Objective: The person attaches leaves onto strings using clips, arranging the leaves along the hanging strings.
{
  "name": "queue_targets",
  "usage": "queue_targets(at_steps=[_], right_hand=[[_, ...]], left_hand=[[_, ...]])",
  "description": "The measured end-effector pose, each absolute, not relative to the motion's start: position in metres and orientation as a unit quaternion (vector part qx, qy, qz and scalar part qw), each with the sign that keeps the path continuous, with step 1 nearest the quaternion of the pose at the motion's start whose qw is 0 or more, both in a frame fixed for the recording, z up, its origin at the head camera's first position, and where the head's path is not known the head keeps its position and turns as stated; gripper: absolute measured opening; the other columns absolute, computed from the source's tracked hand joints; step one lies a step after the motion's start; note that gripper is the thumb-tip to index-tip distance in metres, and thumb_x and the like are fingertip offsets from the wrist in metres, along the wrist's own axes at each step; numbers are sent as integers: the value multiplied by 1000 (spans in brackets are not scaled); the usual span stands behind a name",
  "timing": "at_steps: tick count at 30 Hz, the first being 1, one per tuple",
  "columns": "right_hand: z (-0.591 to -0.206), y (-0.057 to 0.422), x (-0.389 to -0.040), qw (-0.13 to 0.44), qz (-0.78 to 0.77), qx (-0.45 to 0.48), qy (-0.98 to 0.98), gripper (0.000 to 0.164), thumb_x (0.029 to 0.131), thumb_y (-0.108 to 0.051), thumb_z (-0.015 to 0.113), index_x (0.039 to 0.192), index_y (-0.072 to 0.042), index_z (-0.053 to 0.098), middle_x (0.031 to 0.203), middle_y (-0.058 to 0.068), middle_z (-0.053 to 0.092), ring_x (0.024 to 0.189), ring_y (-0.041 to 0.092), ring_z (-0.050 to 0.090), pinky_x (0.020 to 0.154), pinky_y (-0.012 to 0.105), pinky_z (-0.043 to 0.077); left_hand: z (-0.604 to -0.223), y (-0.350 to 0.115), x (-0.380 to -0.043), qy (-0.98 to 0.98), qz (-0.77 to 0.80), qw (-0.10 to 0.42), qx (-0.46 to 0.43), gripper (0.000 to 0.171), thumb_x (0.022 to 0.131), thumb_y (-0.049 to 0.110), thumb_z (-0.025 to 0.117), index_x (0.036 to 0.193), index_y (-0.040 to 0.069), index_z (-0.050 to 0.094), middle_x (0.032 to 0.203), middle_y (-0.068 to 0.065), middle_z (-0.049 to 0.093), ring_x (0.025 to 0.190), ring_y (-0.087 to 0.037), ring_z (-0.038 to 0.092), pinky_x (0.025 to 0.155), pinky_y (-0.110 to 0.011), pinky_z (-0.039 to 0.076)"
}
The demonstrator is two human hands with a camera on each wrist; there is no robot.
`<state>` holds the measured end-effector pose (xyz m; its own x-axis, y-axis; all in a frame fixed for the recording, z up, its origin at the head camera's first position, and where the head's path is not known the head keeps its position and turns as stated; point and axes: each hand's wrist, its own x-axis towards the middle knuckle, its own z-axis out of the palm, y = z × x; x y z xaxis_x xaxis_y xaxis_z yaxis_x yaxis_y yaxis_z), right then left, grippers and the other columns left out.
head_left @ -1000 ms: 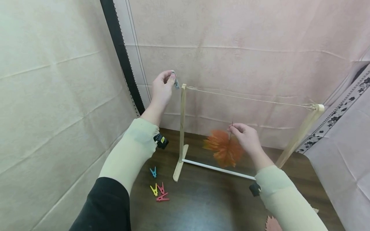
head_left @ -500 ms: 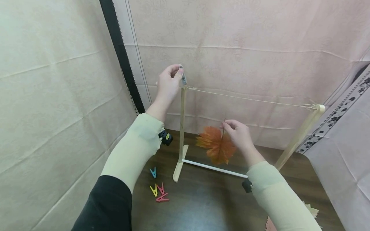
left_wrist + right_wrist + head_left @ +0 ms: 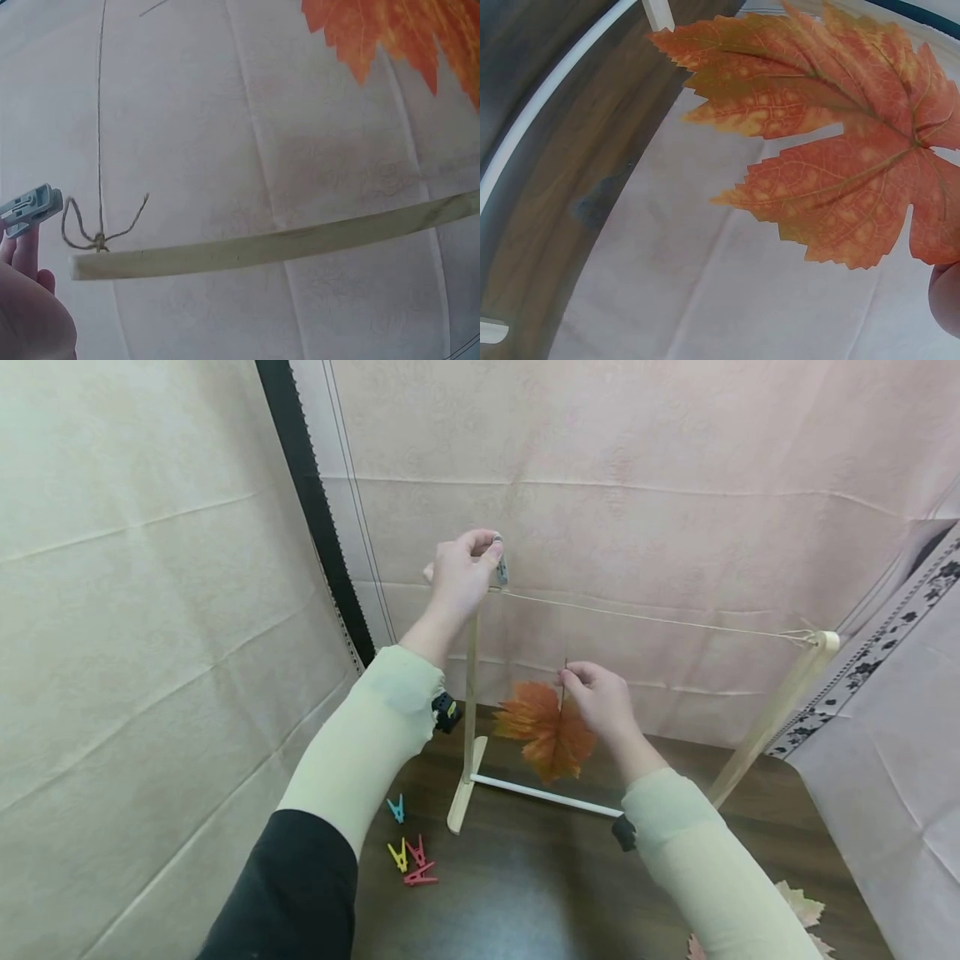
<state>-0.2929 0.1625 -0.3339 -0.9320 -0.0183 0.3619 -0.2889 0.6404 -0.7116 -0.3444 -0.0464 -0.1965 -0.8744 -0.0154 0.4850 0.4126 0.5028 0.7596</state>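
Observation:
My left hand [image 3: 459, 575] pinches a grey-blue clothespin [image 3: 502, 570] beside the top of the left wooden post [image 3: 471, 685]. In the left wrist view the clothespin [image 3: 31, 206] points toward the knotted twine [image 3: 99, 240] at the post's end, with a gap between them. Lower and to the right, my right hand [image 3: 603, 697] pinches the thin stem of an orange artificial maple leaf [image 3: 542, 731]. This leaf hangs below the twine line [image 3: 645, 616]. Up close in the right wrist view, the leaf [image 3: 840, 172] spreads wide, and only a fingertip of the hand shows.
Blue [image 3: 397, 808], yellow [image 3: 398, 856] and red clothespins [image 3: 420, 877] lie on the dark wooden table [image 3: 495, 893] at left. A white rod [image 3: 547, 795] joins the stand's feet. The right post [image 3: 780, 710] leans outward. Pale leaves [image 3: 801, 906] lie at lower right.
My left hand has carried the clothespin rightward, past the top of the left post to the start of the twine. My right hand has brought the leaf left and slightly up.

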Motion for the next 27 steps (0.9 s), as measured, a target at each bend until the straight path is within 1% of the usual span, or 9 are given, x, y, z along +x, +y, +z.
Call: queue_targets(at_steps=[3, 7, 9, 15, 19, 27], right_hand=[[-331, 158, -293, 163, 417, 90, -890, 27, 96, -29, 53, 103, -8, 67, 99, 7, 69, 104, 24, 59, 85, 44, 45], [-326, 152, -295, 164, 412, 98, -891, 28, 97, -28, 52, 105, -6, 67, 98, 7, 70, 105, 24, 59, 87, 44, 45], [-323, 148, -296, 163, 408, 102, -893, 28, 97, -28, 52, 106, -6, 67, 99, 7, 70, 107, 25, 58, 89, 44, 43], [-314, 138, -300, 148, 408, 105, -895, 29, 98, -30, 50, 105, -8, 67, 102, 6, 68, 107, 26, 54, 90, 45, 42], [-310, 132, -306, 141, 407, 106, -896, 30, 98, -31, 49, 109, -8, 66, 103, 6, 67, 108, 26, 51, 92, 46, 40], [-303, 120, -317, 135, 418, 114, -891, 28, 98, -26, 49, 110, -7, 65, 100, 5, 70, 108, 24, 57, 92, 44, 42]], left_hand=[[-197, -41, -346, -845, -475, 215, -123, 29, 95, 31, 55, 118, 15, 63, 108, 6, 65, 116, -11, 40, 99, -44, 8], [-198, -33, -347, -856, -456, 205, -131, 30, 95, 33, 54, 119, 16, 63, 109, 7, 65, 115, -10, 40, 98, -44, 7], [-198, -29, -347, -861, -448, 200, -132, 31, 95, 34, 54, 119, 16, 63, 109, 7, 65, 114, -10, 39, 99, -43, 7], [-199, -22, -348, -873, -430, 192, -123, 32, 95, 36, 53, 120, 18, 63, 108, 9, 65, 112, -11, 36, 99, -40, 7], [-201, -22, -349, -879, -423, 189, -116, 32, 95, 37, 53, 119, 19, 63, 106, 10, 65, 113, -11, 35, 99, -39, 6], [-203, -19, -351, -893, -398, 180, -113, 30, 96, 38, 51, 118, 22, 63, 105, 12, 66, 120, -10, 34, 104, -39, 1]])
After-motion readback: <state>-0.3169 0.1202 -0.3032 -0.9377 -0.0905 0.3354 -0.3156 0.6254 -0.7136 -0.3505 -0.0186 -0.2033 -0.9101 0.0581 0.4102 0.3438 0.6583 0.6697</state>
